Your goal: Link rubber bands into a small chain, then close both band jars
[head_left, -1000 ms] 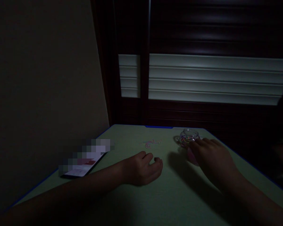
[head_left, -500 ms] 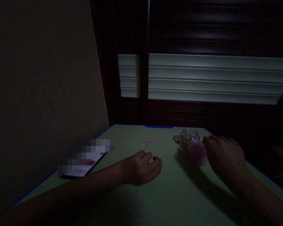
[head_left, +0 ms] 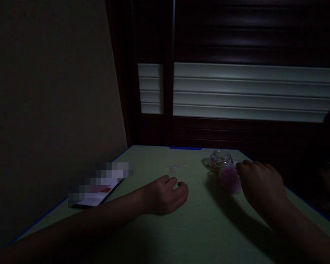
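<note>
My left hand (head_left: pixel 166 196) rests on the table with loosely bent fingers, some held apart, and nothing shows in it. Beyond it lies a small scatter of thin coloured bands or strands (head_left: pixel 176 167). At the right, a clear glass jar (head_left: pixel 220 160) stands upright without a lid, with multicoloured small pieces inside. In front of the jar is a round pink thing with a clear edge (head_left: pixel 229 179), partly covering it. My right hand (head_left: pixel 260 183) is closed, back upward, with its fingertips at the pink thing's right edge. The exact grip is hidden behind the knuckles.
The light green table (head_left: pixel 192 231) has a blue edge. A flat pale sheet or booklet (head_left: pixel 95 196), partly pixelated, lies at the left by the wall (head_left: pixel 57 91). Dark panelling with pale slats (head_left: pixel 250 91) rises behind the table. The room is dim.
The round pink thing looks less blurred now and has barely shifted. My right hand has moved very slightly down and left. My left hand stays in place.
</note>
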Motion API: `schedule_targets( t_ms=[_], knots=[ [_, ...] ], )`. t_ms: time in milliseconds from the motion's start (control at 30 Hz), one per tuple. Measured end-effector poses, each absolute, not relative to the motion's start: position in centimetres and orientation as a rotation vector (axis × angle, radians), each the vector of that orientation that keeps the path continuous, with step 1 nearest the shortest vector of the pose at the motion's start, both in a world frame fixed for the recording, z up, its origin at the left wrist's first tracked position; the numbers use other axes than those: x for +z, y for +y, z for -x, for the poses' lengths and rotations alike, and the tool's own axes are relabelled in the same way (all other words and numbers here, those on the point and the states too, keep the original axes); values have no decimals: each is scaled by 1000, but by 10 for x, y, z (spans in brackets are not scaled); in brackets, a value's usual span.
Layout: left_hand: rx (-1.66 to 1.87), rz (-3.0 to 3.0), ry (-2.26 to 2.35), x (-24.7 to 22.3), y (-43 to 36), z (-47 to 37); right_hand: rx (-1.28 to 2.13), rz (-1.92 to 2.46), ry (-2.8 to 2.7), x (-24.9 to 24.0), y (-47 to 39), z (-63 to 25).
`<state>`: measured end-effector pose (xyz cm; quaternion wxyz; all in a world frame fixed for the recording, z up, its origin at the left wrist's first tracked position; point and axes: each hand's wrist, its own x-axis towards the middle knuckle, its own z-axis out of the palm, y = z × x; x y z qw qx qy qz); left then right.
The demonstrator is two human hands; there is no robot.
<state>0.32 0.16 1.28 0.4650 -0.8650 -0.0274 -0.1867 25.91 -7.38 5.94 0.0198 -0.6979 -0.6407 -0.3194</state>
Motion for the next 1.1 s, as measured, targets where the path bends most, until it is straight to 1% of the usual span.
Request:
schedule_targets(
  t_ms=[367,600,700,833,900,1000,1100],
  knots=[
    [-455,2151,-108,10,4,-3,-943,2202,-2007,59,-72,-258],
    [-539,2192,-338,6,17,-4,-970,1978,-2058,60,-74,-251],
    [-599,2258,-502,2,23,-4,-846,1834,-2153,58,-72,-244],
    [-615,2392,-822,0,27,-3,-492,1737,-2295,46,-65,-236],
    [-638,2421,-972,0,29,-2,-376,1692,-2327,40,-62,-235],
    [-652,2440,-1132,-2,34,0,-297,1635,-2336,36,-62,-237],
    [-652,2465,-1246,-4,39,2,-321,1623,-2328,39,-64,-239]
  ],
)
